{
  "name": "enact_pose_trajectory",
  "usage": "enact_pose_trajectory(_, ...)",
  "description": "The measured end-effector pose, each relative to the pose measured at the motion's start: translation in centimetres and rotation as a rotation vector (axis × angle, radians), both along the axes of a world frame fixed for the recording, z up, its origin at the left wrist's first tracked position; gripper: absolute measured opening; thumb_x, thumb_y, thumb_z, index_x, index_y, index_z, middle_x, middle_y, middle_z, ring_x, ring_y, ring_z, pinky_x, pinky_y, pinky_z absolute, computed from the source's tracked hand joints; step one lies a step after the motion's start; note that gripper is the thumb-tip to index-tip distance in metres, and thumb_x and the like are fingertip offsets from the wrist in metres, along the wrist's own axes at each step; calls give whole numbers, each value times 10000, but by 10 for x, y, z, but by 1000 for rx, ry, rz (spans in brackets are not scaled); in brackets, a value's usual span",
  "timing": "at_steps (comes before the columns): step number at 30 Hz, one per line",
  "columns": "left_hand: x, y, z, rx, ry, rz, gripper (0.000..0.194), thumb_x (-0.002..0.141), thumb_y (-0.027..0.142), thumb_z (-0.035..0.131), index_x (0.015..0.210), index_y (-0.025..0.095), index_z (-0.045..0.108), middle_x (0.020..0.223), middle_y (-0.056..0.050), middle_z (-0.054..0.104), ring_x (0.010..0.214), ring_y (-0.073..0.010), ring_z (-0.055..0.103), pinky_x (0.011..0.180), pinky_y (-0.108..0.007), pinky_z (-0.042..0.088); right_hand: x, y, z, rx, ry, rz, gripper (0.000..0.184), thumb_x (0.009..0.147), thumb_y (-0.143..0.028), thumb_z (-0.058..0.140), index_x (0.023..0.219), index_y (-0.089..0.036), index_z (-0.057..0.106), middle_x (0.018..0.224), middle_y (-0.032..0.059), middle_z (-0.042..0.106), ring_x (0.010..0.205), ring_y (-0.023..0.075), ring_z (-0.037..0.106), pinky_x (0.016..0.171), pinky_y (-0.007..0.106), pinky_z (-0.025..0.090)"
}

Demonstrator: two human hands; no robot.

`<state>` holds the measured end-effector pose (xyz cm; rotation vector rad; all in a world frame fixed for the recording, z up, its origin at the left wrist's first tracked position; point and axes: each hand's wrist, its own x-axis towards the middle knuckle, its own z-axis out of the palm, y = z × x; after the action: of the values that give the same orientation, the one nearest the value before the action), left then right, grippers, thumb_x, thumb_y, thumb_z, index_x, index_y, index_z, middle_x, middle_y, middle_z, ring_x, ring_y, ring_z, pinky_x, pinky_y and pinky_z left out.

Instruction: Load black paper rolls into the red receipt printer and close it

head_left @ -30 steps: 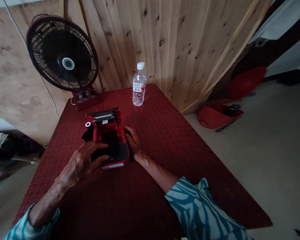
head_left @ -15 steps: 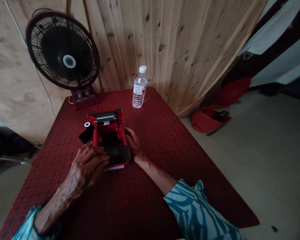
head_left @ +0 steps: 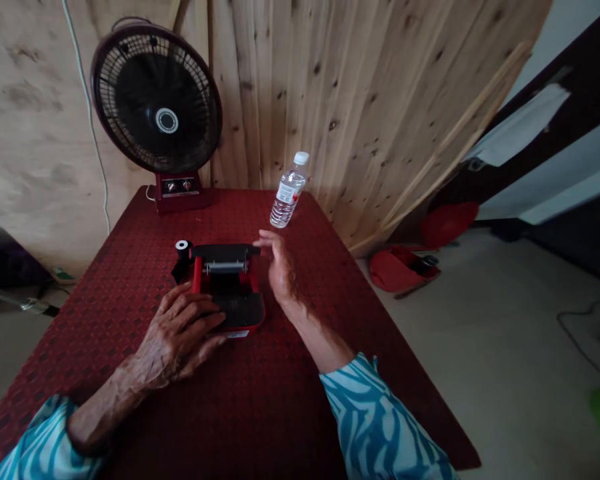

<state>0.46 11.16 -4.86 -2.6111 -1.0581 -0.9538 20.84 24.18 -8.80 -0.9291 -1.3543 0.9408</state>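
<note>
A small red box-like device (head_left: pixel 264 319) with a black top plate sits on the table, its front edge towards me. Over its far end stands a hinged black lid (head_left: pixel 223 253) carrying a metal rod or roller; I cannot tell the device's exact kind. My left hand (head_left: pixel 177 330) rests on the near left corner, fingers over the top plate and thumb along the front, holding it. At the lid's right end is my right hand (head_left: pixel 281 270), fingers stretched out, fingertips at the lid's edge. Left of the lid stands a black roll with a white core (head_left: pixel 181 247).
The table (head_left: pixel 330 307) has a dark red patterned cover. A fan (head_left: pixel 166 120) stands at its back left, a clear water bottle (head_left: pixel 288 192) at the back. Behind rises a wooden wall (head_left: pixel 330 87). On the floor to the right lies a red bag (head_left: pixel 395 268).
The lid has swung to a different angle, its black outer face now showing. My right hand has moved from the device's right side up to the lid's right end. My left hand stays.
</note>
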Motion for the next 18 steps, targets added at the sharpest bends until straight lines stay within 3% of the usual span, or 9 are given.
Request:
enact_pose_trajectory(2, 0, 0, -1, 13, -6, -6, 248, 870, 263, 649, 1107, 192, 649, 1005, -72, 735, 1040, -239, 647, 1066, -456, 387, 5, -18, -1, 42, -66, -12, 442, 927, -575, 394, 798, -250, 665, 1225, 31, 620, 1229, 210, 533, 1089, 404, 385)
enact_pose_trajectory(6, -1, -2, -4, 7, -35, 1, 271, 858, 312, 666, 1115, 227, 654, 1005, -52, 740, 1064, -247, 638, 1058, -451, 394, 7, -40, -9, 12, -50, -29, 264, 857, -486, 557, 783, -246, 638, 1200, 51, 628, 1161, 230, 561, 1013, 398, 434)
enact_pose_trajectory(12, -11, 2, -11, -26, -90, -27, 361, 906, 331, 573, 1249, 217, 578, 1093, -86, 709, 1105, -255, 612, 1095, -481, 343, 2, -43, -24, -7, 38, -28, 191, 849, -426, 578, 862, -250, 650, 1224, 57, 620, 1165, 221, 568, 1010, 400, 439)
enact_pose_trajectory(18, -23, 12, -22, -97, -115, 145, 458, 983, 472, 373, 1320, 193, 510, 1265, -160, 577, 1202, -301, 517, 1047, -503, 366, -1, -38, -28, 31, 99, -42, 256, 824, -442, 601, 997, -268, 674, 1200, 51, 645, 1145, 219, 587, 998, 402, 451)
